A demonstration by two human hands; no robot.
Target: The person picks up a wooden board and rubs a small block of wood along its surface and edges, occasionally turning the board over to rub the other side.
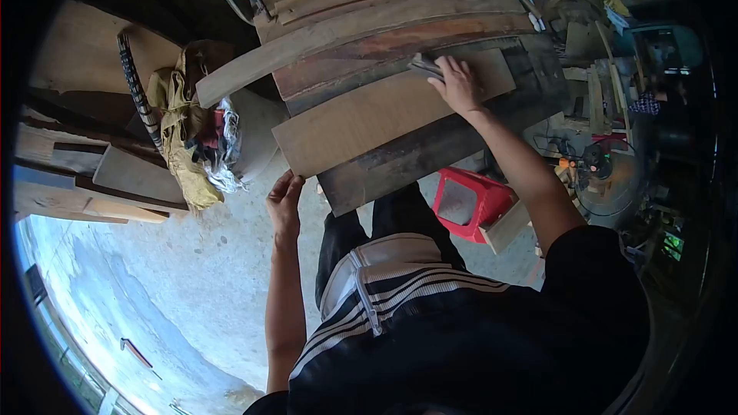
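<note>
A flat brown wooden board point(369, 119) lies lengthwise on a dark workbench point(400, 161). My left hand point(285, 194) is at the board's near left corner, thumb and fingers pressed together; whether they grip the corner is hard to make out. Over the right part of the board is my right hand point(459, 84), its fingers curved round the end of a small dark block-like tool point(425, 66). The tool rests at the board's far edge.
Long planks point(354, 31) lie behind the board, with a clamp point(252, 0) at far left. A red plastic stool point(474, 207) stands below the bench. Cloth sacks point(181, 123) hang at left. Cables and tools point(596, 161) are on the right.
</note>
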